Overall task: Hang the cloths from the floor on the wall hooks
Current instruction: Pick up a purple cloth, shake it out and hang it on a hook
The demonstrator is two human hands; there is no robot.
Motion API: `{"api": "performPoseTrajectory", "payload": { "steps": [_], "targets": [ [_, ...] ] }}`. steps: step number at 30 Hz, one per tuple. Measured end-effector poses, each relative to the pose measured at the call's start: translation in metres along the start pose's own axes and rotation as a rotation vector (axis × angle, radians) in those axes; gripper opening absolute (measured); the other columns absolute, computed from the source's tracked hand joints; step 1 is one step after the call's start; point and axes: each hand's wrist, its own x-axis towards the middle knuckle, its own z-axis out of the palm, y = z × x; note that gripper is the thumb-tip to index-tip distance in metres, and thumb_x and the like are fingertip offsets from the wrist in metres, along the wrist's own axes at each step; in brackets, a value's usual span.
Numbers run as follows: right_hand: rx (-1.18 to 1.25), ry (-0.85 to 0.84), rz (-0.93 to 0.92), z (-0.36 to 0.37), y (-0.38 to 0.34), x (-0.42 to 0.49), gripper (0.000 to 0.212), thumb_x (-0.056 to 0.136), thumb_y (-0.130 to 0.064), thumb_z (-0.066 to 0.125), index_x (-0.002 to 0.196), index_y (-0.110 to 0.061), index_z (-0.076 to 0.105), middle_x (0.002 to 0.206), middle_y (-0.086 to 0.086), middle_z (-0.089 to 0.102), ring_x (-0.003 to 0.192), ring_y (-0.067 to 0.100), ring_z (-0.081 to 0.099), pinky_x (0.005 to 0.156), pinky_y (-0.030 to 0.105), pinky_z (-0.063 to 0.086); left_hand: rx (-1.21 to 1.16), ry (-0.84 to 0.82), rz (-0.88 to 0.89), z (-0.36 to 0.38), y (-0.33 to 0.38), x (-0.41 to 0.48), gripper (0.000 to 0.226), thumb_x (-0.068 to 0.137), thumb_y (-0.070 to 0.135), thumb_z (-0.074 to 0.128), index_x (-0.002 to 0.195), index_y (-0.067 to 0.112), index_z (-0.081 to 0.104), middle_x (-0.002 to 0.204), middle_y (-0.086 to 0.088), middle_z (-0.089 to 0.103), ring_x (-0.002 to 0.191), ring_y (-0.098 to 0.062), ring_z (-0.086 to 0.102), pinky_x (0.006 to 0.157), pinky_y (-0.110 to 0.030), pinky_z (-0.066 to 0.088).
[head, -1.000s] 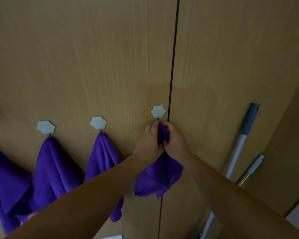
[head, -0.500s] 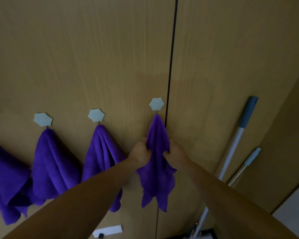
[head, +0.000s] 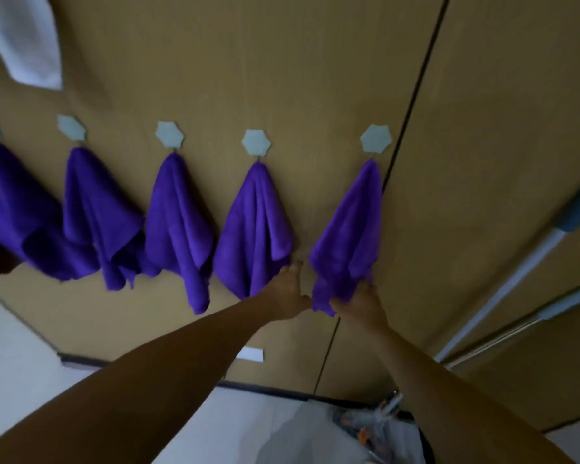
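A person's two bare arms reach up toward a wooden wall, where a purple cloth hangs directly above both hands from a pale hexagonal hook. The left hand is beside the cloth's lower left corner, its fingers stretched fairly straight up against the wall and its thumb touching the cloth's edge. The right hand is just under the cloth's bottom edge, and the fabric drapes over its fingertips; the blur makes it impossible to tell whether it pinches the cloth or only touches it. To the left of the left hand, four more purple cloths hang in a row from matching hooks. To the right of the right hand, two long poles lean against the wall. Far up and left of the hands hangs a piece of white fabric.
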Motion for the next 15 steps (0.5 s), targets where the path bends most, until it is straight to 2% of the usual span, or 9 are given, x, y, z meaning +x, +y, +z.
{"api": "performPoseTrajectory", "payload": {
  "steps": [3, 7, 12, 15],
  "targets": [
    [-0.072, -0.121, -0.012, 0.031, -0.010, -0.019, 0.065, 0.083, -0.035, 0.071, 0.133, -0.004, 0.042, 0.134, 0.018, 0.048, 0.125, 0.033, 0.047, 0.100, 0.038, 0.042, 0.095, -0.054, -0.075, 0.001, -0.037, -0.032, 0.090, 0.081, 0.030, 0.069, 0.150, 0.007, 0.016, 0.149, -0.018, 0.031, 0.134, -0.031, 0.036, 0.107, -0.033, 0.035],
    [-0.175, -0.210, -0.143, 0.066, -0.044, -0.046, 0.077, 0.085, -0.040, 0.067, 0.145, -0.008, 0.032, 0.144, 0.013, 0.036, 0.134, 0.028, 0.037, 0.106, 0.030, 0.034, 0.113, 0.002, -0.175, -0.014, -0.087, -0.083, 0.085, 0.080, 0.032, 0.068, 0.149, 0.015, 0.022, 0.146, -0.015, 0.033, 0.130, -0.033, 0.040, 0.103, -0.039, 0.039],
    [-0.190, -0.297, -0.324, 0.116, -0.096, -0.094, 0.075, 0.084, -0.035, 0.067, 0.147, -0.013, 0.033, 0.144, 0.011, 0.037, 0.134, 0.028, 0.038, 0.109, 0.030, 0.033, 0.192, 0.082, -0.360, -0.042, -0.160, -0.177, 0.085, 0.082, 0.039, 0.063, 0.151, 0.017, 0.018, 0.151, -0.013, 0.030, 0.131, -0.035, 0.037, 0.104, -0.046, 0.038],
    [-0.213, -0.386, -0.353, 0.163, -0.133, -0.139, 0.075, 0.084, -0.037, 0.065, 0.148, -0.016, 0.033, 0.147, 0.008, 0.033, 0.135, 0.025, 0.035, 0.110, 0.030, 0.032, 0.171, 0.105, -0.490, -0.053, -0.208, -0.257, 0.084, 0.084, 0.042, 0.061, 0.151, 0.018, 0.017, 0.152, -0.012, 0.028, 0.134, -0.035, 0.034, 0.105, -0.049, 0.037]
  ]
}}
